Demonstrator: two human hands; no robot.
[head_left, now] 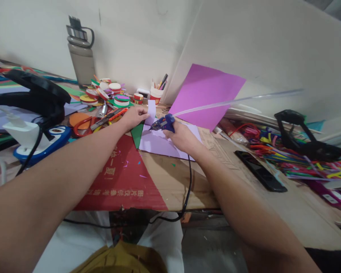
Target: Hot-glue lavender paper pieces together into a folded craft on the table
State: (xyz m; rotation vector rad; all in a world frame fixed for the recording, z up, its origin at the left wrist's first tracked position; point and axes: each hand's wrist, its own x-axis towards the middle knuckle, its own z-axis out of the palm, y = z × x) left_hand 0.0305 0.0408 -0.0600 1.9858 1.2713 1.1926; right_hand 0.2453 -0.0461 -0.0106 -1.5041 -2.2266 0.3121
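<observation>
A blue hot glue gun [167,123] is in my right hand [184,136], its nozzle pointing left and down over a lilac paper sheet [161,146]. A long clear glue stick [238,101] sticks out of the gun's back toward the upper right. Between the fingers of my left hand [136,116] is a lilac paper strip [151,110], standing upright near the sheet's far left edge. Whether the strip's lower end touches the sheet I cannot tell. A piece of green paper [136,135] shows beside the sheet, below my left hand.
Red-handled scissors [83,127], paper rolls [115,88] and a water bottle [81,57] stand or lie at the left. A blue power strip [57,140] is nearer. At the right are a phone [260,170] and pipe cleaners [295,159]. The gun's black cord [190,182] hangs over the front edge.
</observation>
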